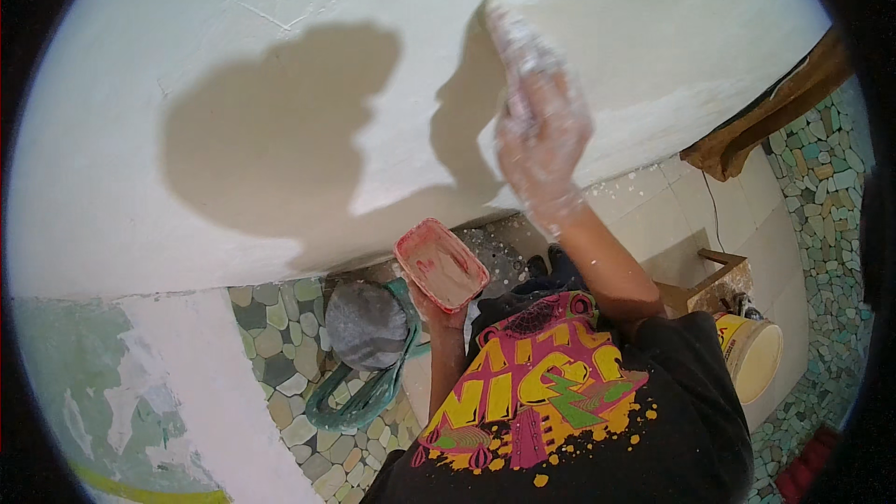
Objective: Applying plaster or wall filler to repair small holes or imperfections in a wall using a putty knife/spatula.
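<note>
My left hand (445,315) is closed around the lower end of a red rectangular tub (442,266), holding it near my waist. Pale, pinkish-grey putty covers its inside. Raised to the right, my right hand (546,135) is smeared with white putty and blurred by motion. Its fingers are closed on a narrow, putty-smeared tool (513,33), whose exact kind the blur hides. The tool's tip reaches up to the white wall (420,0), meeting its shadow there. Whether it presses on the surface is hard to tell.
A grey round-topped thing and a green plastic stool-like frame (359,399) stand on the pebble-patterned floor (299,429) at left. To the right are a wooden stool (719,285), a yellow-and-white bucket (754,359) and a hanging brown cloth (737,135). A thin cable runs down there.
</note>
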Available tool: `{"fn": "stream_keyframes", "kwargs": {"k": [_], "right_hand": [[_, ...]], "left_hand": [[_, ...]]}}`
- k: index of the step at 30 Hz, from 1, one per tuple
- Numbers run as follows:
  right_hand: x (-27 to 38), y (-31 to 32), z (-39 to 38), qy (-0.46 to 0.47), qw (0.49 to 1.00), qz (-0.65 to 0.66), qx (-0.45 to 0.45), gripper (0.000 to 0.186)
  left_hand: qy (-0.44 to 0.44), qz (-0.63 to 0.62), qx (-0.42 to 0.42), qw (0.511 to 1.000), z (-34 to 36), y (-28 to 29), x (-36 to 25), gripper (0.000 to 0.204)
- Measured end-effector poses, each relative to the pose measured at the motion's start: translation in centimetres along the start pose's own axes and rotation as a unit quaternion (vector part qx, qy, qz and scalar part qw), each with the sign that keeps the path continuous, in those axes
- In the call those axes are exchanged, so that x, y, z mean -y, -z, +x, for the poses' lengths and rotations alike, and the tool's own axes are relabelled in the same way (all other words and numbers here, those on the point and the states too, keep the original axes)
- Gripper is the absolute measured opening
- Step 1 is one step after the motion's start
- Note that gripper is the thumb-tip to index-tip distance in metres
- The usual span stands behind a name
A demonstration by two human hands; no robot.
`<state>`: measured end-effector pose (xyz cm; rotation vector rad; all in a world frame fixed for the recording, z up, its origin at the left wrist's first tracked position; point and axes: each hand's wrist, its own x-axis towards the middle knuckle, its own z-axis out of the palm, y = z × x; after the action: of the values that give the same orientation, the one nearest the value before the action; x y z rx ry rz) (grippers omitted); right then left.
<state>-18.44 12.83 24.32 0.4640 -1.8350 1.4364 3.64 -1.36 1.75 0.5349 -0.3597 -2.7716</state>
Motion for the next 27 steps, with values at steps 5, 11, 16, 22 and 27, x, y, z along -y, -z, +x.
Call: {"fn": "stream_keyframes", "kwargs": {"k": [5,11,16,22,27], "right_hand": [[0.2,-1.2,-3.4,0.070,0.985,-0.055,0.145,0.050],[-1.6,1.1,-4.7,0.067,0.978,0.030,0.193,0.050],[-4.7,4.7,-5.8,0.000,0.988,0.005,0.153,0.050],[-7.3,3.6,-4.7,0.029,0.998,-0.031,0.052,0.054],[-10.9,0.2,-9.2,0.079,0.991,-0.094,0.050,0.049]], "left_hand": [[0.005,-0.021,0.018,1.000,0.1,-0.6,-0.1,0.063],[-0.011,0.004,0.007,1.000,0.5,-0.5,-0.3,0.063],[-0.003,0.000,-0.006,1.000,0.7,0.2,-0.3,0.063],[0.008,0.007,-0.017,1.000,0.7,0.6,-0.5,0.064],[0.006,-0.002,0.000,1.000,1.1,0.1,-0.3,0.064]]}}
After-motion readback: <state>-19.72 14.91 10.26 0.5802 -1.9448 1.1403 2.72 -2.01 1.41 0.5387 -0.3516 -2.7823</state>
